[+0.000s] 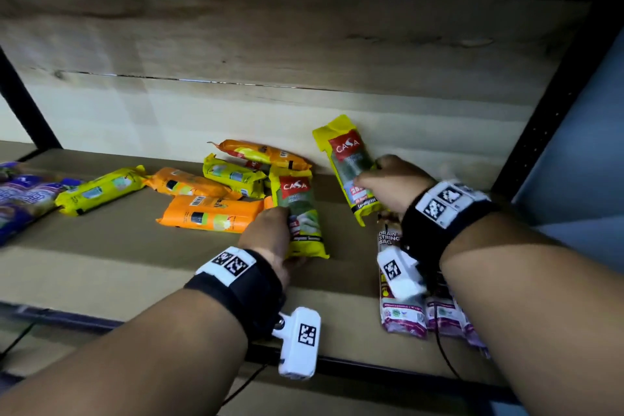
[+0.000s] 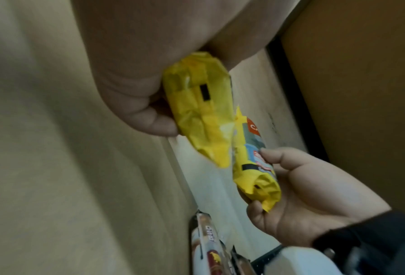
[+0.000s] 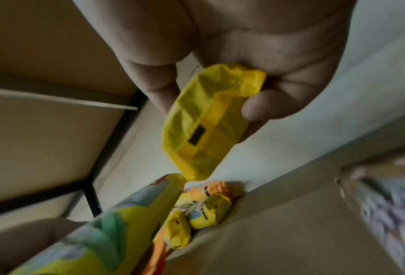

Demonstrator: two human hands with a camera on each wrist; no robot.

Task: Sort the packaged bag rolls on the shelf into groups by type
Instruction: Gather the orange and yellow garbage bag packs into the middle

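Observation:
Two yellow CASA bag-roll packs are in my hands above the wooden shelf (image 1: pixel 118 240). My left hand (image 1: pixel 270 233) grips the lower end of one CASA pack (image 1: pixel 302 213), which lies on the shelf beside the mixed pile. My right hand (image 1: pixel 385 179) holds the other CASA pack (image 1: pixel 346 162), tilted up near the back wall. The left wrist view shows the crumpled end of the left pack (image 2: pixel 201 111) in the fingers, with the right hand (image 2: pixel 298 186) curled round its pack (image 2: pixel 253 167). In the right wrist view, thumb and fingers pinch the folded end of that pack (image 3: pixel 206 126).
Orange packs (image 1: pixel 209 213) and yellow-green packs (image 1: pixel 101 189) lie jumbled at centre left. Purple packs (image 1: pixel 20 196) sit at the far left. White and maroon draw-string bag packs (image 1: pixel 401 311) lie at the front right under my right wrist. Black frame posts (image 1: pixel 540 132) bound the shelf.

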